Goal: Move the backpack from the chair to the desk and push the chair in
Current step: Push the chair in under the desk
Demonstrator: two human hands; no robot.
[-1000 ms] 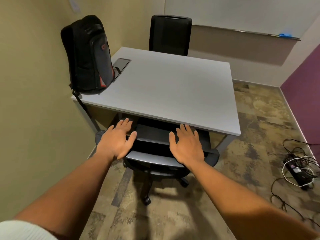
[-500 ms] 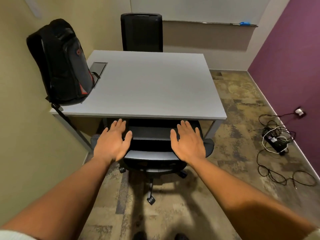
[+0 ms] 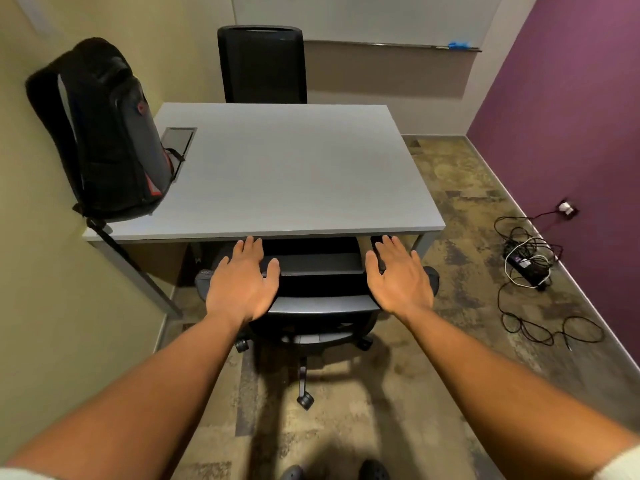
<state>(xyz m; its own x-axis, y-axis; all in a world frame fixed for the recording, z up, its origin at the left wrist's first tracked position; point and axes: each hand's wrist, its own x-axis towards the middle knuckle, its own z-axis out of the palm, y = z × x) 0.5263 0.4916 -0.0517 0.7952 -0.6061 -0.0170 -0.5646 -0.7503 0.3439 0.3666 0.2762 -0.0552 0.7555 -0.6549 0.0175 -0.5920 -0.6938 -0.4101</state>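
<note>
A black backpack (image 3: 104, 133) with red trim stands upright on the near left corner of the grey desk (image 3: 294, 168), leaning toward the yellow wall. A black office chair (image 3: 318, 282) sits tucked at the desk's near edge, its seat hidden under the top. My left hand (image 3: 244, 282) lies flat, fingers spread, on the left end of the chair's back. My right hand (image 3: 398, 275) lies flat, fingers spread, on the right end. Neither hand grips anything.
A second black chair (image 3: 263, 64) stands at the desk's far side. Tangled cables and a power strip (image 3: 526, 268) lie on the carpet at the right by the purple wall. The yellow wall runs close along the left. A cable hatch (image 3: 178, 140) is set into the desk.
The view has swung so the desk is now square on. Both hands stay flat on the chair's back, which now sits slightly further under the desk's edge.
</note>
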